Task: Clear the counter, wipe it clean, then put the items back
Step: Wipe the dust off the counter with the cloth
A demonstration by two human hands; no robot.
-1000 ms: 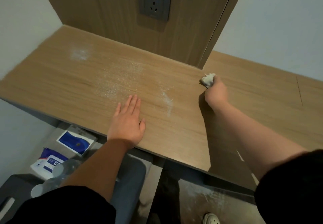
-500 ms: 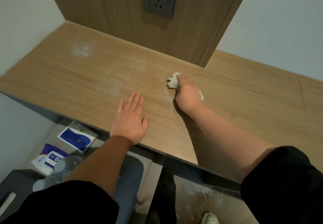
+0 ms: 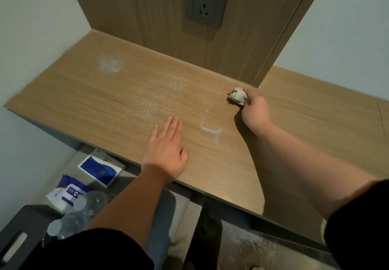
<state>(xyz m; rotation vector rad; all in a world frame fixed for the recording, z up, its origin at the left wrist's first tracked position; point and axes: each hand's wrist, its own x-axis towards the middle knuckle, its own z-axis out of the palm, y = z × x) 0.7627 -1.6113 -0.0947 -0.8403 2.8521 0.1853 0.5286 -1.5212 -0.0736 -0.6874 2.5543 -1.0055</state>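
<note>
Mid-wipe: right hand [image 3: 255, 112] grips a crumpled tissue [image 3: 237, 95] near the socket [image 3: 205, 6]; left hand [image 3: 166, 153] lies flat, fingers spread; powder [image 3: 155, 97] probably needs sweeping next.

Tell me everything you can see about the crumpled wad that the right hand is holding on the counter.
The wad is a small, off-white, crumpled lump that looks like tissue or a thin cloth; which one cannot be told. The right hand grips its near side with closed fingers, and most of it sticks out beyond them. It presses on the wooden counter, just in front of the corner of the wood-look wall panel, to the right of the white powder.
</note>
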